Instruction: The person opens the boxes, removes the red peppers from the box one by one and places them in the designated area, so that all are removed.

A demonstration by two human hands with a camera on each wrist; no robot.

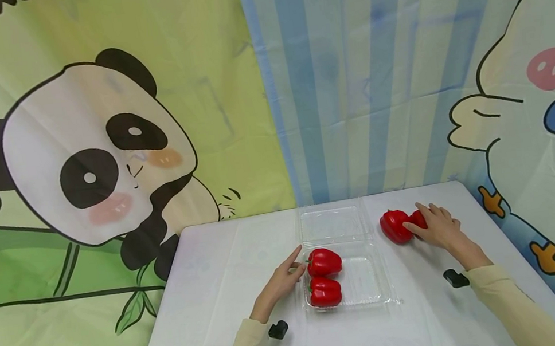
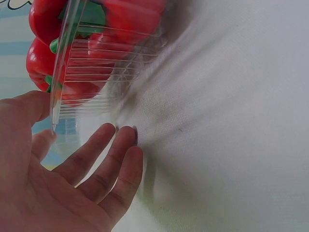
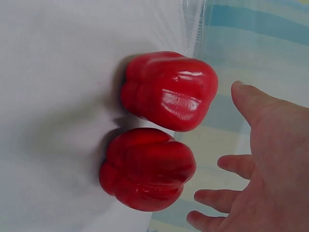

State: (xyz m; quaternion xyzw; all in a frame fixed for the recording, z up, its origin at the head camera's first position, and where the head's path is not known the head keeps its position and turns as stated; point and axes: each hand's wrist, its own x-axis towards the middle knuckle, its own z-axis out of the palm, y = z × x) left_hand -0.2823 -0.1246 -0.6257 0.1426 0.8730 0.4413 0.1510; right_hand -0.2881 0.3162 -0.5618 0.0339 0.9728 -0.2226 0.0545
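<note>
Two red bell peppers, a back one [image 1: 324, 262] and a front one [image 1: 325, 292], lie in the left part of a clear plastic clamshell box [image 1: 366, 280]. Its lid [image 1: 333, 224] is folded back on the table. My left hand [image 1: 282, 279] is at the box's left rim [image 2: 58, 96], thumb by the rim and the other fingers loosely extended. On the right, my right hand [image 1: 440, 226] hovers close to two more red bell peppers, a left one [image 3: 169, 92] and a right one [image 3: 147, 169]. In the right wrist view its fingers are spread, apart from both peppers.
A white-covered table [image 1: 220, 295] carries everything. Behind it hangs a curtain [image 1: 232, 144] with a panda print on the left, and striped cloth [image 1: 331, 103] hangs at the right. Black wrist-worn devices show below the left sleeve [image 1: 244, 344] and the right sleeve [image 1: 511, 300].
</note>
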